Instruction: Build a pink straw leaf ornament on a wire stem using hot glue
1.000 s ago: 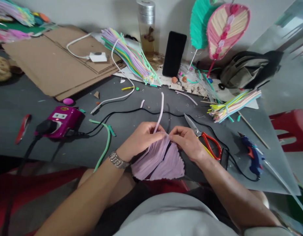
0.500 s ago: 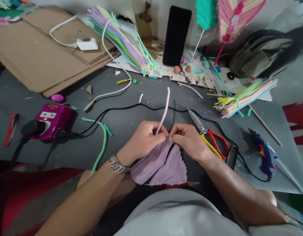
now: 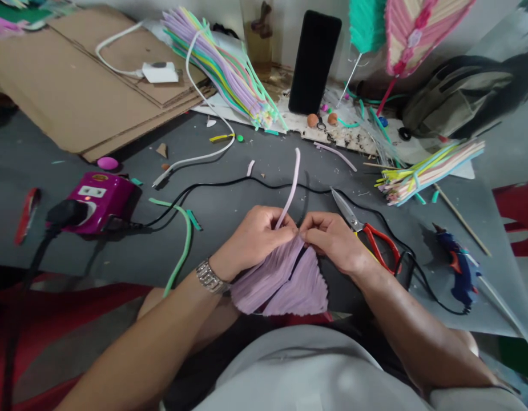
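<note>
While the left hand (image 3: 257, 238) and right hand (image 3: 332, 241) still pinch the lilac piece (image 3: 275, 275) between them, the pale strip (image 3: 293, 184) rising beyond the left hand stays free-ended, suggesting little progress.

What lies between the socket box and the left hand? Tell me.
Head view: between the left hand and the socket box lie a green strip, a short teal piece and part of a black cord.

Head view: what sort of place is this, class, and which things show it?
Probably a craft worktable, in a home or small workshop: a glue gun, a bundle of coloured stems and the lilac ribbed piece being held all suggest it.
</note>
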`<state>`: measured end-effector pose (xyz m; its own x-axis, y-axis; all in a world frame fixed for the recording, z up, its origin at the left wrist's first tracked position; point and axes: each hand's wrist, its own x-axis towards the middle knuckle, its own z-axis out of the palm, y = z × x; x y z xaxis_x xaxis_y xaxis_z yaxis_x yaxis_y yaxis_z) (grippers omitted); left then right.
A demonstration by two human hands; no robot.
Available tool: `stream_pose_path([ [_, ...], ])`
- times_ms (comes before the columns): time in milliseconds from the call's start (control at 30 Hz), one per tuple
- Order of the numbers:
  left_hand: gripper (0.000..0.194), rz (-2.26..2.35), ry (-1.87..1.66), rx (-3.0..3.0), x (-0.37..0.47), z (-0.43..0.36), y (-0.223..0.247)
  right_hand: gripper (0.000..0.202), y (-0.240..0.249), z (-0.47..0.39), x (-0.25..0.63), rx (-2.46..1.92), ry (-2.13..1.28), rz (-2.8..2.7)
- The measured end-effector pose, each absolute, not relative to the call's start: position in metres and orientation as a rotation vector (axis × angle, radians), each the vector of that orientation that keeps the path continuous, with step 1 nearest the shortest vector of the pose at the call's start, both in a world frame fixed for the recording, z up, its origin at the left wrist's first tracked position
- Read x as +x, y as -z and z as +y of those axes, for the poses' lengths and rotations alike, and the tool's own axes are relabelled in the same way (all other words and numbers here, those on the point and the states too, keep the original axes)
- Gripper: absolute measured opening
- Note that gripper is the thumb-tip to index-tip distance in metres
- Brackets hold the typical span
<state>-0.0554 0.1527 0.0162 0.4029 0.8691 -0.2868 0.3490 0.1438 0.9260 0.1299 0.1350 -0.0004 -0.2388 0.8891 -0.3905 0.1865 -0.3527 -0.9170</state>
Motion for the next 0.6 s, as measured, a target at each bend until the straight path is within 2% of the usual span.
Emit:
stream_pose_path([
  [600,0.012,1.156,-0.509,1.46,-0.0519,0.1502,-0.0132,0.017,-0.0017,0.1342,0.1251,-1.454,-1.516,-1.415],
])
